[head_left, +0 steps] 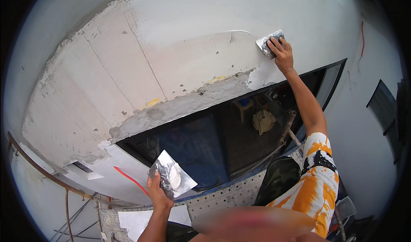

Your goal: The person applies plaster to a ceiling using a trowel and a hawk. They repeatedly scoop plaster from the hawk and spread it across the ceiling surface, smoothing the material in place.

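My right hand grips a flat metal putty blade smeared with white compound, held against the upper wall where smooth white coating borders a rougher pinkish-grey patch with holes, scratches and yellow spots. Low in front of me, my left hand grips a wide steel blade carrying a lump of white putty. A grey cement band runs along the top edge of the dark window opening, below my right hand.
I am over a perforated metal scaffold deck with a white sheet on it. Rusty rails run at left, more poles at right. A red conduit pokes from the wall. A stool and bag show through the opening.
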Motion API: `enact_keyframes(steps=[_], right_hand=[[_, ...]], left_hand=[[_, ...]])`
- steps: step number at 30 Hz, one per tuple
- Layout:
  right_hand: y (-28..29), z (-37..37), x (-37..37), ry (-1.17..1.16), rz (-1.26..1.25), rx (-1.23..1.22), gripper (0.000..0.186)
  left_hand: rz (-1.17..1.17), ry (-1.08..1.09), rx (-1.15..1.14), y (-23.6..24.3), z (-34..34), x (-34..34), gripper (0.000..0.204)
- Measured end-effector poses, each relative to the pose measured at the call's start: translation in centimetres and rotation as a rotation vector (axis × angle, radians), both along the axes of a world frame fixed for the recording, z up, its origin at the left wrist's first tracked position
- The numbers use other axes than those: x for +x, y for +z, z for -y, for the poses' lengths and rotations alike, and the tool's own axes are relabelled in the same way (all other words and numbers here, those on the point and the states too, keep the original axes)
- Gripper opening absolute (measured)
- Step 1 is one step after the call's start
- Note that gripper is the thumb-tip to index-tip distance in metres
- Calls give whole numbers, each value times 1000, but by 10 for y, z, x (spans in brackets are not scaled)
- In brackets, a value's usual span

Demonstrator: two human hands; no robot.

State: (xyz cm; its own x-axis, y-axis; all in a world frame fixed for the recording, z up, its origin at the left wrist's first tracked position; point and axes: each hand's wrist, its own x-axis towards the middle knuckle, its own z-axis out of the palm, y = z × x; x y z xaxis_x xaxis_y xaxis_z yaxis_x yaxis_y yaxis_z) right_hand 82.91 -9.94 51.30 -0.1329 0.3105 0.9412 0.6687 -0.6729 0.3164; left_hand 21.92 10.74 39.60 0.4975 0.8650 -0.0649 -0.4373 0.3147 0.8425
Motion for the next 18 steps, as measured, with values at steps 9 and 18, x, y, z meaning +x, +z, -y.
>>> enact_keyframes(steps=[9, 18], right_hand=[[23, -44, 11, 142, -77, 245, 62], [-64, -28, -198, 798, -472, -173, 46]], left_hand=[[-22, 12, -74, -1, -2, 4, 29], [259, 109, -140, -15, 1, 15, 24]])
